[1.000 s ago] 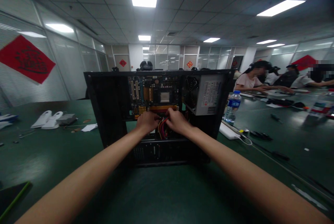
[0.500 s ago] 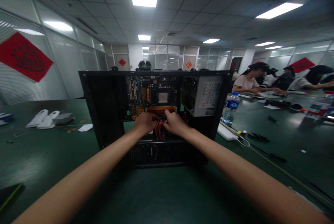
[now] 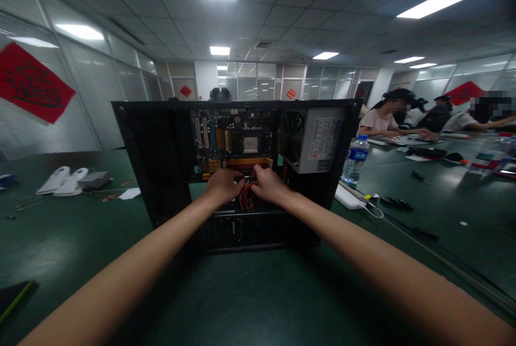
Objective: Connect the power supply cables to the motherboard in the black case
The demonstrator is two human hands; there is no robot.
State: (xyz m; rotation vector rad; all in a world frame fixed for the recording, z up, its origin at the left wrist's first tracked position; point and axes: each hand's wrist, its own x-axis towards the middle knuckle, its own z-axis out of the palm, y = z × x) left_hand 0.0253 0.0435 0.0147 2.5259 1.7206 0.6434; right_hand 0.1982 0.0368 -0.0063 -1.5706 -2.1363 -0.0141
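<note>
An open black computer case (image 3: 149,174) stands in front of me, its inside facing me. Both my hands are inside it, just below the lower edge of the motherboard (image 3: 262,130). My left hand (image 3: 223,185) has its fingers closed at a bundle of red, yellow and dark cables (image 3: 245,195). From the other side, my right hand (image 3: 270,184) grips the same bundle, thumb and fingers pinched together. My fingers partly hide where the cables end. The power supply (image 3: 322,139) with its fan sits at the upper right of the case.
A water bottle (image 3: 356,160) and a white power strip (image 3: 350,197) are right of the case. White objects (image 3: 70,182), a grey box (image 3: 94,180) and paper (image 3: 129,193) lie left. Cords (image 3: 423,262) run along the right. Several people sit farther right.
The view has tilted slightly, so the case appears a little higher. My hands keep almost the same place at the cables; the fingers have shifted only slightly.
</note>
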